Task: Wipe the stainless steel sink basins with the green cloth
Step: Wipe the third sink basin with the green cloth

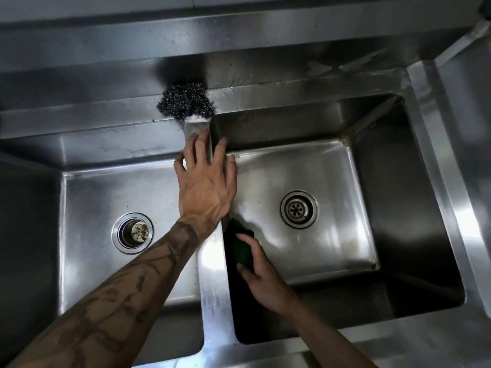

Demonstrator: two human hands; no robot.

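Observation:
Two stainless steel basins lie side by side, the left basin [106, 192] and the right basin [340, 166], split by a narrow steel divider [212, 274]. My right hand [261, 274] presses the green cloth [240, 252] against the right basin's left inner wall, just below the divider. My left hand [206, 179] rests flat on the divider's far part, fingers spread, holding nothing. Part of the cloth is hidden under my fingers.
A steel wool scourer [186, 102] sits on the back ledge above the divider, with a white blob at its front. The left basin has a drain with a strainer plug [132, 232]; the right basin has an open drain [299, 209]. A raised steel rim [435, 144] bounds the right side.

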